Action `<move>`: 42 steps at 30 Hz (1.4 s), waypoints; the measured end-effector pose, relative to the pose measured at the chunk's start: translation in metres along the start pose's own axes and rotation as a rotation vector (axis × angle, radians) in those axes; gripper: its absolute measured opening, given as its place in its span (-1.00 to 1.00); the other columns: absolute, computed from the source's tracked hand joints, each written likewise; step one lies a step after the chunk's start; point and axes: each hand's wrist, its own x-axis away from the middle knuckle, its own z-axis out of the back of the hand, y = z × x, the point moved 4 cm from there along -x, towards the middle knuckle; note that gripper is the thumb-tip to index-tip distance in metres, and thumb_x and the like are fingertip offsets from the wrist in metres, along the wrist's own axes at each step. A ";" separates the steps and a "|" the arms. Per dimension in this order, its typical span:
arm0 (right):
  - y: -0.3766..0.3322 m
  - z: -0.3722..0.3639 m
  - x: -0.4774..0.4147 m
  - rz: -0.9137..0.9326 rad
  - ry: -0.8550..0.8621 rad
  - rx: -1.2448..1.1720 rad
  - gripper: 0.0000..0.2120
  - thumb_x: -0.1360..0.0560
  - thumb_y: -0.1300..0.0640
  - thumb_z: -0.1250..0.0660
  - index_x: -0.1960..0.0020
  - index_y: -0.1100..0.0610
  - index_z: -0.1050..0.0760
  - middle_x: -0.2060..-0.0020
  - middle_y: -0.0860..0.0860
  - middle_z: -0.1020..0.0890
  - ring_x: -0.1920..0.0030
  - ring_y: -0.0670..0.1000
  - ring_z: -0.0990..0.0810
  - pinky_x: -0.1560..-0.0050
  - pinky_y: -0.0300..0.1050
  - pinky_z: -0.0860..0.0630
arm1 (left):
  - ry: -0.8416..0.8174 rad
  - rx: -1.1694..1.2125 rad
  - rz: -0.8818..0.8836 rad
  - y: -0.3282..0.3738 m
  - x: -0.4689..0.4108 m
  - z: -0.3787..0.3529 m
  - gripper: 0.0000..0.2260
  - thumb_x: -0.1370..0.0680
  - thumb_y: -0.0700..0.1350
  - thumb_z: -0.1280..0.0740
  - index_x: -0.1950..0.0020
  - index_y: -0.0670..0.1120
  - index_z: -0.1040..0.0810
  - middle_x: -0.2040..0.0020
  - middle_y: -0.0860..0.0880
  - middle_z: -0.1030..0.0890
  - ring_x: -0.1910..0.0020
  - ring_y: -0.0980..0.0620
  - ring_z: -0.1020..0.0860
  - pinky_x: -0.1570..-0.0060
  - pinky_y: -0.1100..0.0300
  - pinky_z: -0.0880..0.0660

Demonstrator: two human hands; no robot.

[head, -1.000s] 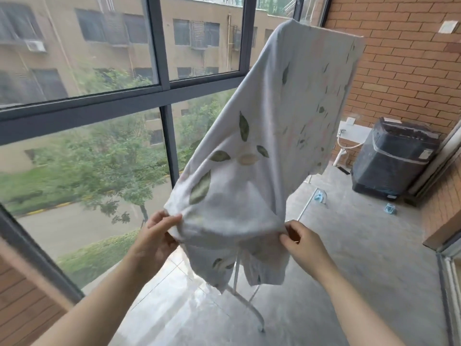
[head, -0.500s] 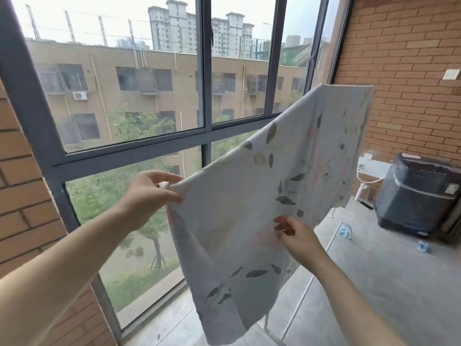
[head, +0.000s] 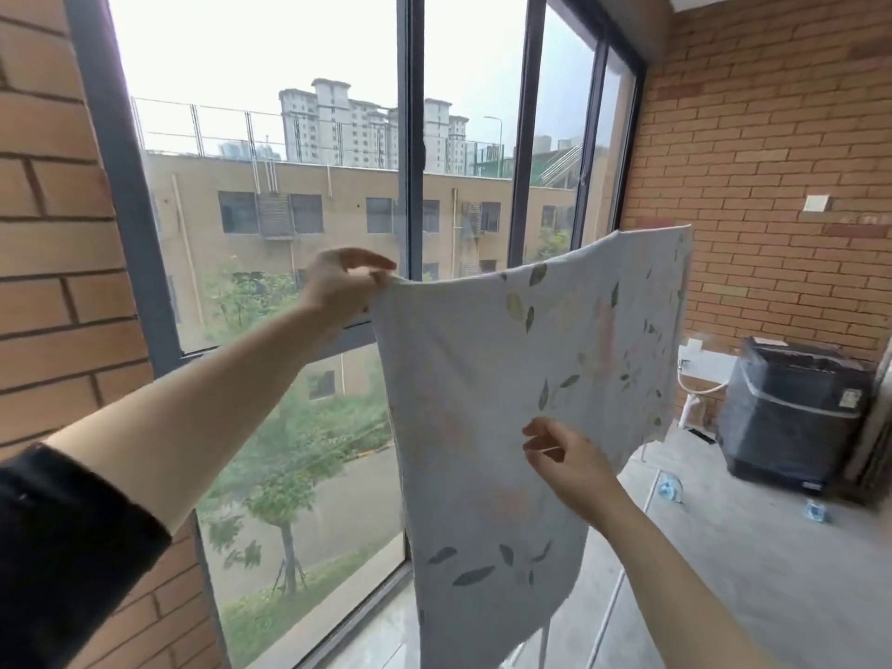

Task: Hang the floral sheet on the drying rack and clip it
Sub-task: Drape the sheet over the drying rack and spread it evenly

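The floral sheet (head: pixel 487 379), pale with leaf prints, hangs spread out in front of the window. Its far top edge lies over the drying rack's top bar, which is hidden under the cloth. My left hand (head: pixel 345 287) pinches the near top corner and holds it up high. Lower down, my right hand (head: pixel 564 456) pinches the sheet's face near its middle. Only the drying rack's white legs (head: pixel 608 615) show below the sheet. No clip can be seen on the sheet.
A tall window (head: pixel 410 185) with dark frames runs along the left. A brick wall (head: pixel 772 161) closes the far end. A dark covered machine (head: pixel 796 417) stands on the concrete floor at the right, with small blue items (head: pixel 671 487) near it.
My left hand has lifted the sheet's near corner from waist height to high up, stretching the top edge out level. My right hand moved from the bunched hem to the sheet's middle.
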 end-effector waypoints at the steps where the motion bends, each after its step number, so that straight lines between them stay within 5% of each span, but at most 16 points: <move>1: -0.001 0.003 0.000 0.008 0.011 0.005 -0.82 -0.51 0.16 -0.32 -0.02 -0.11 -0.50 0.09 -0.11 -0.65 0.07 -0.14 -0.62 0.02 -0.18 -0.54 | 0.045 0.100 0.046 0.008 -0.010 0.003 -0.75 -0.54 -0.28 -0.26 0.11 0.00 -0.67 0.10 -0.03 -0.62 0.25 0.05 -0.50 0.24 0.14 -0.54; 5: -0.006 0.015 -0.006 0.023 0.025 0.009 -0.83 -0.52 0.18 -0.31 0.02 -0.10 -0.50 0.11 -0.09 -0.65 0.12 -0.18 -0.60 0.12 -0.31 -0.45 | 0.103 0.161 0.143 0.016 -0.030 0.009 -0.64 -0.54 -0.32 -0.17 0.21 0.02 -0.66 0.11 -0.06 -0.60 0.29 0.03 -0.47 0.39 0.21 -0.48; 9: -0.007 0.026 -0.016 0.008 0.037 -0.026 -0.86 -0.53 0.17 -0.31 -0.06 0.01 -0.54 0.09 -0.05 -0.64 0.08 -0.11 -0.60 0.03 -0.20 -0.49 | 0.013 0.251 0.214 0.011 -0.020 0.005 -0.87 -0.48 -0.34 -0.39 0.01 -0.19 -0.64 0.12 -0.13 -0.61 0.23 0.02 -0.55 0.29 0.25 -0.57; 11: -0.007 0.029 -0.021 0.009 0.036 -0.033 -0.84 -0.52 0.18 -0.31 -0.07 0.02 -0.54 0.09 -0.07 -0.64 0.07 -0.08 -0.61 0.00 -0.16 -0.51 | 0.016 0.028 0.062 0.013 -0.021 0.006 -0.73 -0.41 -0.35 -0.45 -0.09 -0.23 -0.64 0.07 -0.14 -0.64 0.11 -0.01 -0.58 0.07 0.20 -0.55; 14: -0.006 0.031 -0.026 0.013 0.014 -0.031 -0.85 -0.53 0.16 -0.32 -0.08 0.01 -0.54 0.09 -0.07 -0.64 0.07 -0.07 -0.61 0.01 -0.16 -0.52 | 0.182 -0.439 -0.293 0.033 -0.014 0.010 -0.78 -0.47 -0.29 -0.36 -0.09 -0.18 -0.66 -0.02 -0.13 -0.67 -0.06 -0.06 -0.59 -0.10 0.20 -0.47; 19: -0.003 0.039 -0.035 0.042 0.022 0.011 -0.84 -0.52 0.20 -0.31 -0.05 0.00 -0.53 0.08 -0.04 -0.64 0.11 -0.13 -0.60 0.08 -0.22 -0.48 | 0.332 -0.412 -0.486 0.063 -0.013 0.021 -0.76 -0.44 -0.30 -0.39 -0.10 -0.18 -0.66 -0.01 -0.15 -0.65 0.01 -0.08 -0.58 -0.04 0.24 -0.43; 25: -0.010 0.038 -0.037 0.054 0.012 0.002 -0.84 -0.52 0.21 -0.30 -0.03 -0.01 -0.53 0.07 0.00 -0.65 0.08 -0.04 -0.62 0.04 -0.14 -0.52 | 0.273 -0.376 -0.418 0.038 0.006 0.021 -0.75 -0.43 -0.26 -0.44 -0.10 -0.14 -0.66 -0.05 -0.11 -0.66 -0.02 -0.07 -0.59 -0.10 0.15 -0.50; 34: -0.013 0.036 -0.034 0.041 0.051 -0.004 -0.83 -0.53 0.21 -0.27 -0.07 0.03 -0.54 0.09 0.01 -0.62 0.12 -0.07 -0.59 0.32 -0.45 -0.42 | 0.222 -0.362 -0.442 0.023 0.045 0.002 -0.77 -0.41 -0.25 -0.47 -0.05 -0.11 -0.68 0.02 -0.05 -0.67 0.10 0.03 -0.56 -0.01 0.22 -0.47; 39: -0.009 0.032 -0.028 0.001 0.067 -0.005 -0.84 -0.51 0.19 -0.29 -0.04 -0.01 -0.54 0.12 -0.06 -0.61 0.09 -0.03 -0.61 0.03 -0.04 -0.58 | 0.190 -0.394 -0.357 -0.002 0.058 -0.005 -0.72 -0.37 -0.21 -0.52 -0.06 -0.14 -0.67 0.16 -0.03 -0.64 0.20 0.01 -0.52 0.12 0.22 -0.43; 42: -0.006 0.026 -0.025 -0.028 0.065 -0.006 -0.84 -0.50 0.19 -0.30 -0.04 0.01 -0.56 0.13 -0.06 -0.62 0.11 -0.02 -0.60 0.03 -0.01 -0.59 | 0.157 -0.389 -0.301 -0.016 0.066 -0.007 -0.78 -0.35 -0.22 -0.53 0.03 -0.16 -0.68 0.23 -0.05 -0.64 0.22 -0.08 -0.55 0.14 0.11 -0.51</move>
